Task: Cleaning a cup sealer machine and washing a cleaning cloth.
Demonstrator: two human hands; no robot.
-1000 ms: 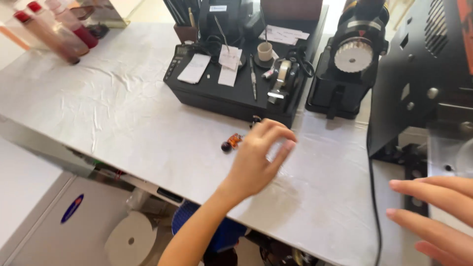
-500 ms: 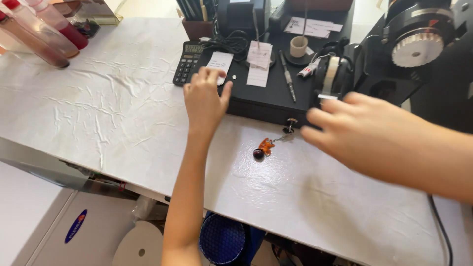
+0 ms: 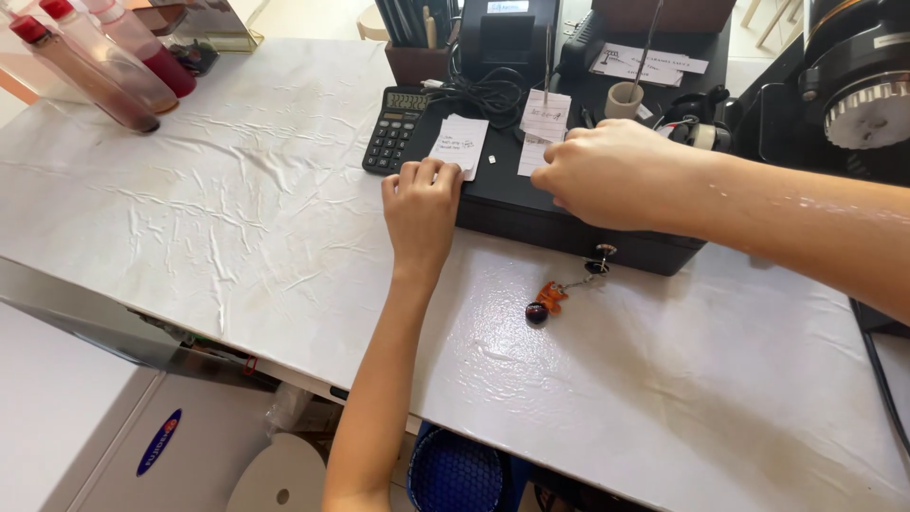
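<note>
Head view: both hands rested on the top of a black cash box (image 3: 569, 213) at the back of a white-covered table (image 3: 237, 218).

The left hand (image 3: 420, 204) lay knuckles-up, fingers curled, touching the lower edge of a white paper slip (image 3: 459, 144) — whether it pinched the slip could not be told. The right hand (image 3: 611, 171) covered the box's middle, fingers bent down, its grip hidden. Beside the slip sat a black calculator (image 3: 396, 130); a key with an orange fob (image 3: 550, 299) hung from the box's front lock onto the table.
</note>
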